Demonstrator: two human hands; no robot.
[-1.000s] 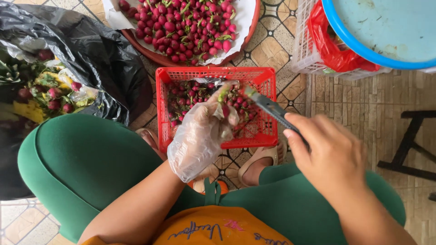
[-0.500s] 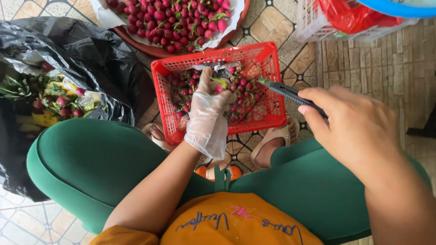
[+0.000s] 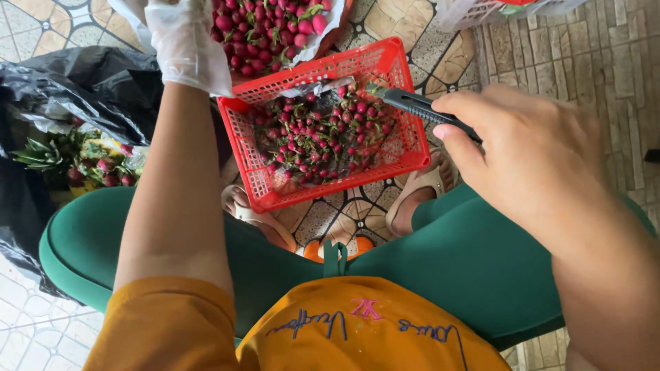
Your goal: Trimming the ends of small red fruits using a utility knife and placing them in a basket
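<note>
My left hand (image 3: 184, 41), in a clear plastic glove, reaches up past the red plastic basket (image 3: 410, 150) toward the pile of small red-pink fruits (image 3: 275, 27) on the round tray at the top; its fingers are cut off by the frame edge. My right hand (image 3: 529, 151) is bare and grips a dark utility knife (image 3: 419, 108), its tip over the basket's right rim. The basket holds several trimmed small red fruits (image 3: 323, 134) and stands on the tiled floor between my feet.
A black plastic bag (image 3: 75, 89) at the left holds green leafy scraps and a few red fruits (image 3: 103, 172). A white crate (image 3: 495, 10) shows at the top right. My green-trousered knees (image 3: 103, 233) flank the basket; sandalled feet (image 3: 412, 199) rest below it.
My left hand has left the basket and stretched up to the fruit tray. The right hand with the knife has stayed by the basket's right side. The view has shifted downward.
</note>
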